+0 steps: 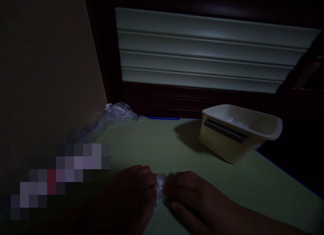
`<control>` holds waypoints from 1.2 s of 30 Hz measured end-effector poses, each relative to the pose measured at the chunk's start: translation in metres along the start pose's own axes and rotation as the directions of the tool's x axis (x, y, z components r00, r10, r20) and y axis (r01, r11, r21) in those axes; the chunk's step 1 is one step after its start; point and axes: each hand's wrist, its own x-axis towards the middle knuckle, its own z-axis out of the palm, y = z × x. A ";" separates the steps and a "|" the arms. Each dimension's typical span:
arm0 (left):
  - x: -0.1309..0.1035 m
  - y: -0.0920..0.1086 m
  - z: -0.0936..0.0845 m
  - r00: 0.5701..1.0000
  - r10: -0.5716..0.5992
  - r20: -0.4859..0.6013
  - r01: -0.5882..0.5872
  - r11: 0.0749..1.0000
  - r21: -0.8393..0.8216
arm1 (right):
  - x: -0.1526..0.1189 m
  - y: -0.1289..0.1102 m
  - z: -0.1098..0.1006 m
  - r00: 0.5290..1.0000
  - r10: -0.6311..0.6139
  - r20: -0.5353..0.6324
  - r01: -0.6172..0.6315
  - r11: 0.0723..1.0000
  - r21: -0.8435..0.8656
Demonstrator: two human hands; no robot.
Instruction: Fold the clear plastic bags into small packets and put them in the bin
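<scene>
At lower centre, the left hand (pixel 141 187) and right hand (pixel 193 191) meet at crinkled plastic (pixel 160 187), curled, whether pinching I cannot tell; they seem to be working it, which next calls for steady control.

Two hands (pixel 193 194), one bin (pixel 217 140), one tabletop (pixel 152 140), four slats (pixel 202 39), at least two plastic pieces (pixel 160 188).

At six o'clock, the clear plastic (pixel 160 188) is partly covered by the left hand (pixel 141 191) and right hand (pixel 193 194). At eight o'clock, all detail is masked by a pixelated patch (pixel 78 163).
</scene>
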 end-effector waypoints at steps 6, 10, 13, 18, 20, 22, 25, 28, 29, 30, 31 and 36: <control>0.052 0.010 -0.028 0.978 0.163 0.131 -0.184 0.968 0.169 | 0.003 0.003 0.005 0.990 0.092 -0.108 -0.074 0.985 0.155; 0.050 0.013 -0.026 0.977 0.149 0.154 -0.174 0.970 0.170 | 0.004 0.008 0.011 0.956 0.184 -0.228 -0.129 0.963 0.236; 0.049 0.013 -0.028 0.972 0.159 0.171 -0.181 0.976 0.124 | 0.004 0.012 0.013 0.921 0.210 -0.326 -0.145 0.966 0.214; 0.045 0.010 -0.026 0.975 0.169 0.147 -0.168 0.986 -0.016 | 0.002 0.012 0.010 0.915 0.236 -0.328 -0.177 0.964 0.200; 0.042 0.007 -0.023 0.983 0.171 0.059 -0.168 0.984 -0.058 | 0.001 0.011 0.008 0.933 0.245 -0.263 -0.199 0.962 0.188; 0.040 0.004 -0.020 0.982 0.179 -0.052 -0.183 0.979 -0.085 | 0.000 0.010 0.007 0.950 0.245 -0.194 -0.217 0.964 0.156; 0.041 0.000 -0.018 0.984 0.151 -0.095 -0.161 0.981 -0.109 | -0.001 0.010 0.006 0.952 0.271 -0.143 -0.255 0.960 0.116; 0.046 -0.002 -0.018 0.997 0.067 -0.048 -0.072 0.991 -0.114 | -0.001 0.011 0.006 0.949 0.293 -0.120 -0.279 0.953 0.121; 0.047 -0.003 -0.018 0.998 0.039 -0.054 -0.044 0.993 -0.109 | 0.000 0.012 0.006 0.949 0.295 -0.114 -0.280 0.951 0.128; 0.048 -0.003 -0.018 0.997 0.017 -0.069 -0.024 0.994 -0.103 | 0.000 0.013 0.006 0.947 0.300 -0.114 -0.284 0.949 0.138; 0.048 -0.004 -0.017 0.996 0.001 -0.089 -0.010 0.995 -0.099 | 0.000 0.014 0.006 0.944 0.307 -0.119 -0.289 0.945 0.151; 0.050 -0.006 -0.014 0.989 -0.031 -0.148 0.014 0.993 -0.117 | 0.000 0.015 0.007 0.932 0.322 -0.165 -0.287 0.936 0.205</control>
